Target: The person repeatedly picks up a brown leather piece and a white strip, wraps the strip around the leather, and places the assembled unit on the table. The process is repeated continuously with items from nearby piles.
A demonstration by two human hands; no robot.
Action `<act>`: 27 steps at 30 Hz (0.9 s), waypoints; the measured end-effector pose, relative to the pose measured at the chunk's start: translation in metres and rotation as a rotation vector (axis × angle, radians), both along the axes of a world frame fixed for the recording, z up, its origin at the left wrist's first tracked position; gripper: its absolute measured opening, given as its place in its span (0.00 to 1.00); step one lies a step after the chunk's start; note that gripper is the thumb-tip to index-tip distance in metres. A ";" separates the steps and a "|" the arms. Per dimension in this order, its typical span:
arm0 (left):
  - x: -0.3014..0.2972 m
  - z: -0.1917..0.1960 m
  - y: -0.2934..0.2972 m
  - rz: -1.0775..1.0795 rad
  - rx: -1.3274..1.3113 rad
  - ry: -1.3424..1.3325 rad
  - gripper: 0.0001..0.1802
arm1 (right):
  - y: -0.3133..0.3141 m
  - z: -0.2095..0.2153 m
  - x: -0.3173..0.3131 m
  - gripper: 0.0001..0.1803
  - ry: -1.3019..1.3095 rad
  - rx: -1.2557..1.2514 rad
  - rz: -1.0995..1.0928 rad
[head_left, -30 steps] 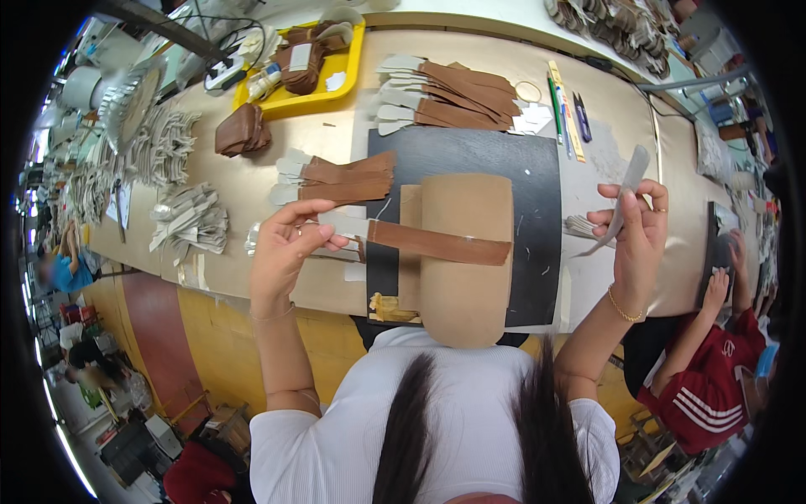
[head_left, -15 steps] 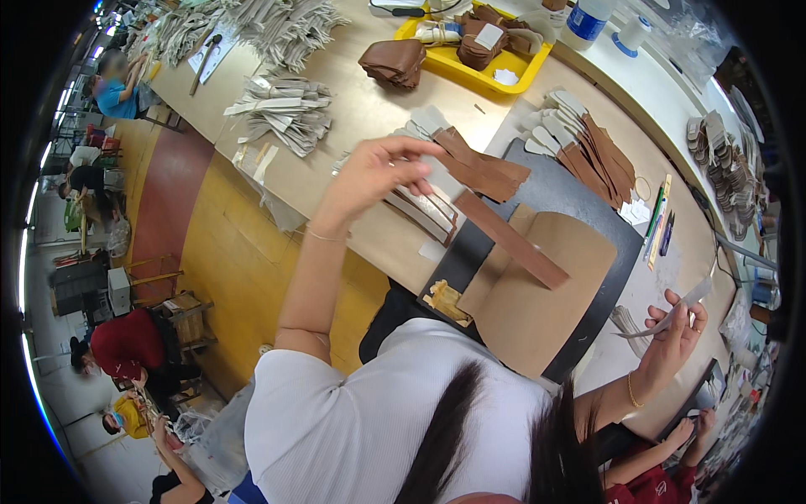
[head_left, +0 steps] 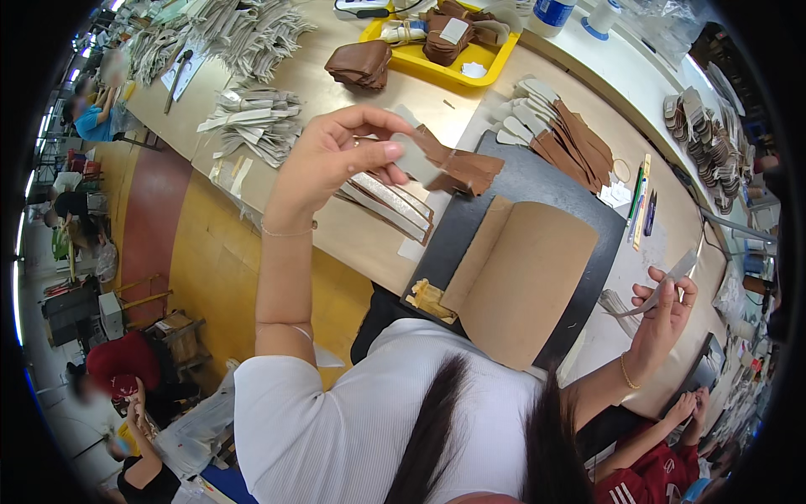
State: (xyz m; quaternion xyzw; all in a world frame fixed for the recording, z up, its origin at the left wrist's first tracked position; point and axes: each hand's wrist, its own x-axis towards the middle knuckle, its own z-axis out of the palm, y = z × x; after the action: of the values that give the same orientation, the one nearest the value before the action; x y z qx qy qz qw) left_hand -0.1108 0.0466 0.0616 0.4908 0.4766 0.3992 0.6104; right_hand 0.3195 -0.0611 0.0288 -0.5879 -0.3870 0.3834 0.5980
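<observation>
My left hand (head_left: 348, 155) is raised over the work table, thumb and fingers pinched on the pale rounded end of a leather strip (head_left: 410, 160). The strip's brown part is blurred and overlaps a pile of brown strips (head_left: 478, 170) on the table. My right hand (head_left: 662, 323) is at the right, closed on a thin, pale grey strip (head_left: 678, 270) that sticks out on both sides of the fingers. Between my hands a folded brown cardboard sheet (head_left: 537, 286) rests on a black board (head_left: 583, 277).
Fanned brown strips with pale ends (head_left: 558, 130) lie beyond the board. A yellow tray (head_left: 470, 77) holds brown leather bundles. Pale strip piles (head_left: 252, 122) are at the left, pens (head_left: 642, 206) at the right. Another person's hands (head_left: 688, 407) work at lower right.
My left hand has drawn its strip left and away from the cardboard sheet, over which it extended before. My right hand still holds the grey strip. The whole view has shifted slightly.
</observation>
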 end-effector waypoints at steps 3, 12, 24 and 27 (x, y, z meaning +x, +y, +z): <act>0.009 0.014 -0.002 -0.024 0.086 -0.098 0.12 | 0.000 -0.001 -0.001 0.12 -0.003 -0.008 -0.001; -0.044 -0.095 0.045 0.195 -0.063 0.082 0.14 | 0.001 -0.003 -0.002 0.12 0.001 -0.027 -0.005; 0.041 -0.130 0.097 0.108 0.524 0.756 0.15 | 0.008 -0.003 -0.011 0.11 0.039 -0.006 0.021; 0.103 -0.126 0.109 -0.012 0.617 0.760 0.22 | 0.006 0.003 -0.014 0.10 0.028 0.006 0.005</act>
State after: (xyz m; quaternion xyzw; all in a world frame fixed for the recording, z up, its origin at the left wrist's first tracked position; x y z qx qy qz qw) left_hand -0.0082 0.1560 -0.0646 0.7627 0.5220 0.3109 0.2216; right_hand 0.3056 -0.0554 0.0317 -0.5797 -0.3814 0.3919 0.6041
